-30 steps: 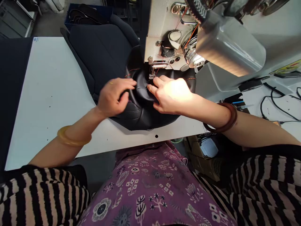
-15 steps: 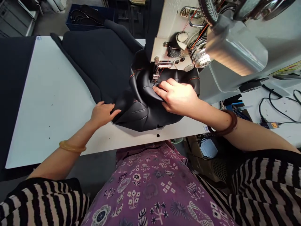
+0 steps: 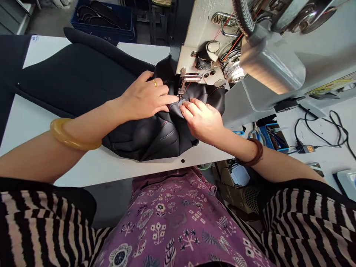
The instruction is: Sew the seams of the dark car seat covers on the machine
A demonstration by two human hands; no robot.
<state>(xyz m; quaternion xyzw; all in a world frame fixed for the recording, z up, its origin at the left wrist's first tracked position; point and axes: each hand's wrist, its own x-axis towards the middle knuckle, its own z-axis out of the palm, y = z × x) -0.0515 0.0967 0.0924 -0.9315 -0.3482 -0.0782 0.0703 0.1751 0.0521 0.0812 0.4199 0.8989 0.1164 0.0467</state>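
Observation:
A black leather cover (image 3: 167,137) with red-orange and pale stitching lies bunched under the presser foot (image 3: 181,91) of a sewing machine (image 3: 205,44). Its smooth dark cloth part (image 3: 75,78) spreads to the left over the table. Just left of the foot, my left hand (image 3: 147,94) has its fingers closed on the leather, the index finger pointing at the needle area. My right hand (image 3: 203,118) grips a fold of the same cover right in front of the foot, fingertips bent down onto it. The two hands' fingertips are close together; the undersides of the folds are hidden.
The white table (image 3: 116,168) runs along the front edge. Behind it stands a blue crate (image 3: 105,22) with dark pieces inside. To the right are a blue tray of tools (image 3: 274,137), a power socket on a cable (image 3: 309,149) and a clear plastic guard (image 3: 278,59).
My left hand has moved from the cover's lower left edge up and right to the presser foot. The cloth part has shifted and spread leftward. My right hand stays by the foot.

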